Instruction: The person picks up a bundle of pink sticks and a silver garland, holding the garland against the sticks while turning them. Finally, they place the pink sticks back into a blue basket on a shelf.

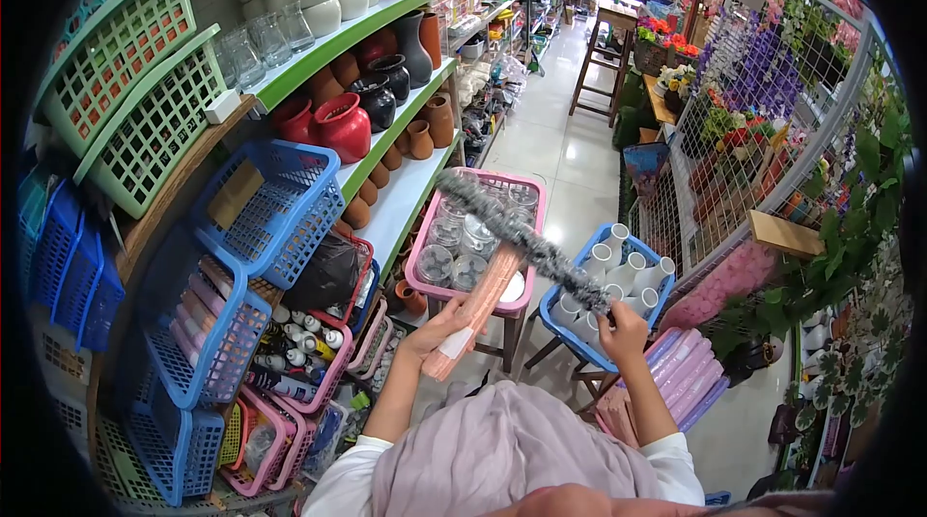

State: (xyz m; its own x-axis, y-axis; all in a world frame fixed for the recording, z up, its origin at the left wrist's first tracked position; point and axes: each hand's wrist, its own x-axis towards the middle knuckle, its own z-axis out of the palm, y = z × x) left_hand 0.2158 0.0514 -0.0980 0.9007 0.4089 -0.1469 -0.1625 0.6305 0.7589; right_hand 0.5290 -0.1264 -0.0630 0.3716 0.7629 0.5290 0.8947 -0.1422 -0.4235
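My left hand [442, 332] is wrapped round a long peach-coloured bundle [488, 295] with a white label near its lower end. In my right hand [624, 332] is the lower end of a long, fuzzy-looking grey and black bundle [521, 235]. The grey bundle slants up to the left and crosses over the top of the peach one. Beneath them, a pink basket [413, 271] holds several clear glass items. Close by my right hand, a blue basket [550, 326] carries several white vases [626, 273].
On the left, shelves [348, 52] bear pots, red and black vases, and glasses. Blue baskets [275, 218] and green baskets [154, 121] are stacked beside them. Pink and purple rolls [681, 377] stand low at right. A wire rack [744, 131] with flowers lines a tiled aisle [560, 145] with a wooden stool [603, 58].
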